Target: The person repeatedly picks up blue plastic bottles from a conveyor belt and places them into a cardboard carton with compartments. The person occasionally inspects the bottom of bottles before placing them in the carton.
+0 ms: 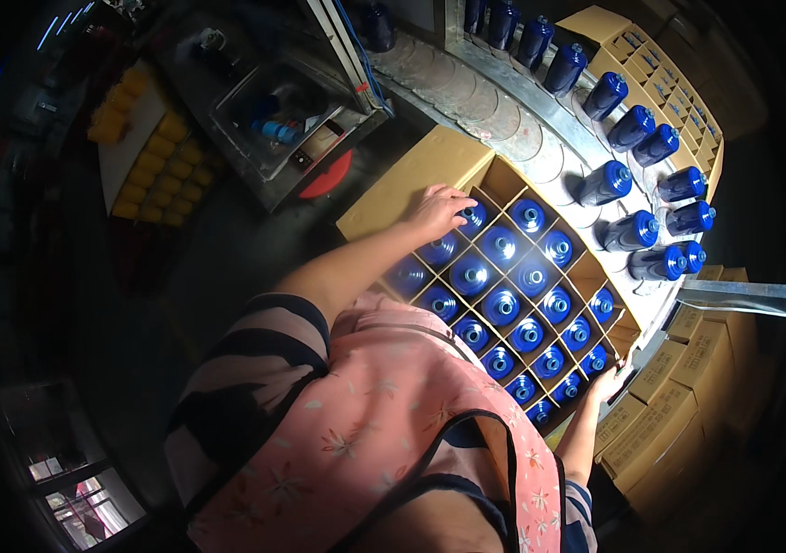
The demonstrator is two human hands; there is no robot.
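Note:
In front of me a cardboard box (416,184) with dividers stands open, most of its cells filled with upright blue glass bottles (501,307). My left hand (442,212) reaches over the box's far left part, its fingers curled at the neck of a blue bottle (473,219). At the near right corner my right hand (606,383) grips the box's edge; part of its fingers is hidden. A few cells along the far side hold no bottle.
Beyond the box, more blue bottles (608,182) stand on a curved metal conveyor (503,115). Another divided carton (660,74) lies at the far right. Closed cartons (660,415) are stacked at right. A metal sink (268,115) and yellow items (158,170) lie at left.

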